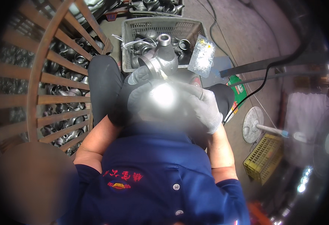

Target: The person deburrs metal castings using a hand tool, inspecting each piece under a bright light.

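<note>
A grey metal pipe fitting [164,58] with threaded ends is held up between my knees. My left hand [139,76], in a grey glove, grips it beside the wide threaded collar. My right hand [206,105], also gloved, is closed at the near right of the fitting. Something with a red part [196,81] shows at its fingers, and a thin pale tip [163,74] meets the fitting's lower side; whether they belong to one tool I cannot tell. A bright glare and blur cover the space between my hands and hide some fingers.
Beyond the fitting stands a grey plastic crate [164,23] of similar fittings. A clear plastic sheet or bag [202,56] leans at its right corner. A rusty barred cage [37,75] full of fittings flanks my left. At right are a black cable [266,77] and a yellow crate [263,157].
</note>
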Motion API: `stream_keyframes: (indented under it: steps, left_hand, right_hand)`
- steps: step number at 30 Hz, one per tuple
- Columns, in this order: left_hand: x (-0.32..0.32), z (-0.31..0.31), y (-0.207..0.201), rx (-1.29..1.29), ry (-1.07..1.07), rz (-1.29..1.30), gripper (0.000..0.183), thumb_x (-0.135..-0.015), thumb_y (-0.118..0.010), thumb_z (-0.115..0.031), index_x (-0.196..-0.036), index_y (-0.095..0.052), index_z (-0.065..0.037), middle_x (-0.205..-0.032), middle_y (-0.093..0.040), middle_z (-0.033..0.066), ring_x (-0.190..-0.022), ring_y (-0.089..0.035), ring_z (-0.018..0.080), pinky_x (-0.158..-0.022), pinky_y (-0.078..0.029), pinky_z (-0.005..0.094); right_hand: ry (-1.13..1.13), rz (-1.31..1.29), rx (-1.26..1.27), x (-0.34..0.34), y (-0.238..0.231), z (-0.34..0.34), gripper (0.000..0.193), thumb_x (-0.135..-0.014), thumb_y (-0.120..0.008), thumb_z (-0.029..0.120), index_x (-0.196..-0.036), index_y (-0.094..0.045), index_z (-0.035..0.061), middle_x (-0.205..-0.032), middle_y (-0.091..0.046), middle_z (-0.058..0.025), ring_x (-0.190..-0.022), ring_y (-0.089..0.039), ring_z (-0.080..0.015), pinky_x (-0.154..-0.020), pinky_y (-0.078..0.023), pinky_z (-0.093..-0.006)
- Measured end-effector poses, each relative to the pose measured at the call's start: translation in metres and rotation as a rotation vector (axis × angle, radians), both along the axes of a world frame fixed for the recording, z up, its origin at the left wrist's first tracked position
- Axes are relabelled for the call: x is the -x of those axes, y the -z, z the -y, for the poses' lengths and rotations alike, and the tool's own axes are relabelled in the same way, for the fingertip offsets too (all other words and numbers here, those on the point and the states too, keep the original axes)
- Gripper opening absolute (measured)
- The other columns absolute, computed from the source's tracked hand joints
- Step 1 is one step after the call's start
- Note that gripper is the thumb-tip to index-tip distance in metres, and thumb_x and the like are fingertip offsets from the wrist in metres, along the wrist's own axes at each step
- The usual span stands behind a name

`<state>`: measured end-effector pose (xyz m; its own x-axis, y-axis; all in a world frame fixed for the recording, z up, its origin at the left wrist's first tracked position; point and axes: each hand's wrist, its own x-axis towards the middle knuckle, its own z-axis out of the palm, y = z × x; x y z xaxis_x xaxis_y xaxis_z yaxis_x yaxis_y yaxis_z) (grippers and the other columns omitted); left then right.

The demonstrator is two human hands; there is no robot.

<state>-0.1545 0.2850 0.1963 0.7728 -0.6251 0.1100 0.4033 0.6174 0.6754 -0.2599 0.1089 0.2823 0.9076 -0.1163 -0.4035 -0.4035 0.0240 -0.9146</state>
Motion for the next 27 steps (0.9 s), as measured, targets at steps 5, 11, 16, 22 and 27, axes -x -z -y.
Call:
stream_keyframes:
  steps: [5,11,16,22,27]
  left_hand:
    - [-0.001,-0.006,-0.001,-0.108,0.059,0.073,0.035,-0.09,-0.055,-0.005,-0.124,-0.054,0.002,-0.113,-0.063,0.0091,-0.103,-0.06,0.0144,-0.09,-0.047,0.028]
    - [0.001,-0.001,-0.011,-0.12,0.06,0.103,0.035,-0.09,-0.055,-0.005,-0.124,-0.054,0.002,-0.112,-0.064,0.0083,-0.101,-0.061,0.0142,-0.089,-0.047,0.0268]
    - [0.005,-0.001,-0.013,-0.162,0.071,0.059,0.033,-0.094,-0.057,-0.013,-0.124,-0.055,-0.001,-0.114,-0.063,0.0049,-0.102,-0.059,0.0108,-0.088,-0.047,0.0261]
    - [0.003,0.003,0.004,-0.04,0.0,0.037,0.04,-0.086,-0.055,-0.001,-0.125,-0.052,0.006,-0.119,-0.061,0.013,-0.11,-0.059,0.0174,-0.096,-0.046,0.0292]
    - [0.001,0.0,0.014,0.094,0.104,-0.122,0.039,-0.087,-0.055,-0.001,-0.125,-0.051,0.006,-0.119,-0.061,0.0141,-0.11,-0.06,0.0198,-0.097,-0.046,0.0311]
  right_hand:
    - [-0.079,-0.028,-0.036,-0.008,-0.005,0.003,0.035,-0.097,-0.05,0.011,-0.13,-0.057,0.0036,-0.072,-0.068,-0.0062,-0.051,-0.052,-0.0029,-0.047,-0.042,-0.0184]
    - [-0.048,-0.016,-0.001,-0.011,-0.003,-0.002,0.036,-0.095,-0.051,0.011,-0.129,-0.058,0.002,-0.082,-0.071,-0.0073,-0.056,-0.056,-0.0045,-0.052,-0.046,-0.0203]
    - [-0.113,0.445,0.848,-0.003,-0.008,-0.011,0.045,-0.081,-0.059,0.003,-0.124,-0.064,0.0108,-0.104,-0.071,-0.0112,-0.083,-0.068,-0.0232,-0.079,-0.053,-0.0313]
    - [-0.11,0.53,1.138,0.001,-0.001,-0.018,0.048,-0.077,-0.064,0.005,-0.123,-0.065,0.018,-0.097,-0.067,-0.007,-0.085,-0.065,-0.0263,-0.073,-0.052,-0.0352]
    - [-0.182,0.534,1.137,0.002,0.005,-0.013,0.051,-0.076,-0.066,0.008,-0.124,-0.063,0.0199,-0.095,-0.066,-0.0051,-0.08,-0.064,-0.0256,-0.069,-0.052,-0.0359]
